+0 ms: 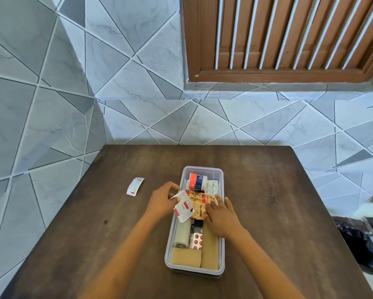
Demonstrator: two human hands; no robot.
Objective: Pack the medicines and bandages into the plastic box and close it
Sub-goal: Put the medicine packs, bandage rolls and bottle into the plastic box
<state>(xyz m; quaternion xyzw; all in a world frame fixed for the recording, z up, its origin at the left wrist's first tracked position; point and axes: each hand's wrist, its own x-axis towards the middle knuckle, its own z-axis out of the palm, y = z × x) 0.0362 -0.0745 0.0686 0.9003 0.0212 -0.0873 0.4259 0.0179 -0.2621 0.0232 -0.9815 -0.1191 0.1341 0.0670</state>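
A clear plastic box [221,251] without a lid stands on the brown table, partly filled. Inside lie tan bandage rolls [186,257], a white roll [182,234], a copper-dotted blister strip [196,241], a red and blue bottle [197,180] and a silver blister [212,187]. My left hand [162,201] grips white and red pill strips [182,208] over the box's left rim. My right hand [221,214] presses on an orange foil packet [199,205] in the middle of the box. Another white and red pill strip [135,186] lies on the table to the left.
The table [95,223] sits in a corner of grey tiled walls. A brown barred window [289,39] is above right. A dark bag [356,240] lies on the floor to the right. No lid is in view.
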